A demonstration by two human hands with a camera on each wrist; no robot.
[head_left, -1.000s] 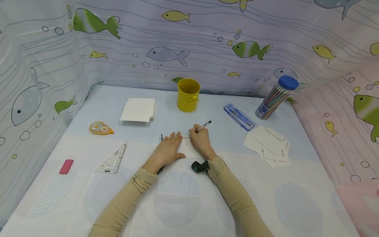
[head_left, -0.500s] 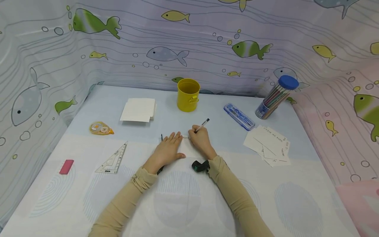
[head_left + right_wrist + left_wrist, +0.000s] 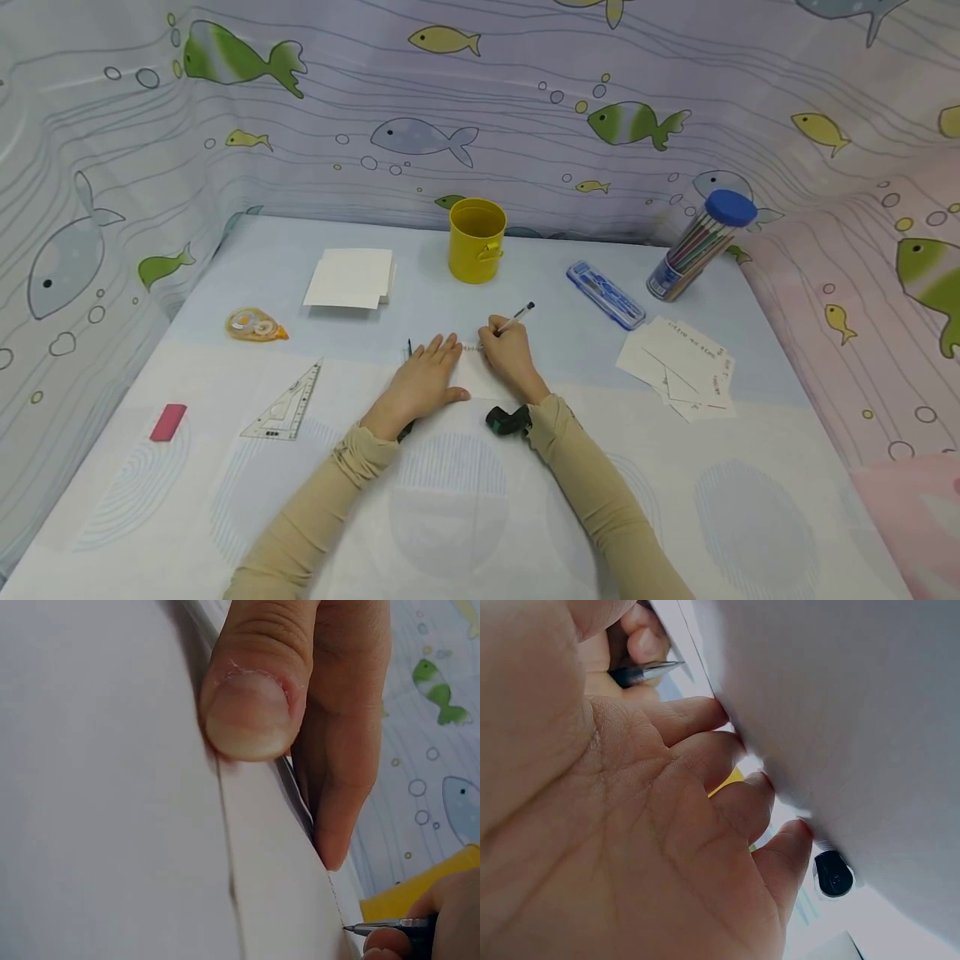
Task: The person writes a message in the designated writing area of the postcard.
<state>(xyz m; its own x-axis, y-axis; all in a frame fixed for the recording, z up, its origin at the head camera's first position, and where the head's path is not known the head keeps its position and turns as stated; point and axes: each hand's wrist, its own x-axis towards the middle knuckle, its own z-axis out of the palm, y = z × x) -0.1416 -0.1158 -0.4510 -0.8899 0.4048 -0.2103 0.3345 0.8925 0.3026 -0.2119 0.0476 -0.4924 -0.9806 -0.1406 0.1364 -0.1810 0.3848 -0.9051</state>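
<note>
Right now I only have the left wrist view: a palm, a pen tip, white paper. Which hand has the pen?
Observer: The right hand grips the pen, with its tip at the far edge of a white card.
Operator: How is the left hand placed?
Observer: The left hand lies flat on the card's left part, fingers straight and pointing away from the person.
Operator: What is beside the arms?
Observer: A clear set square lies left of the left hand. A loose pile of written cards lies to the right.
</note>
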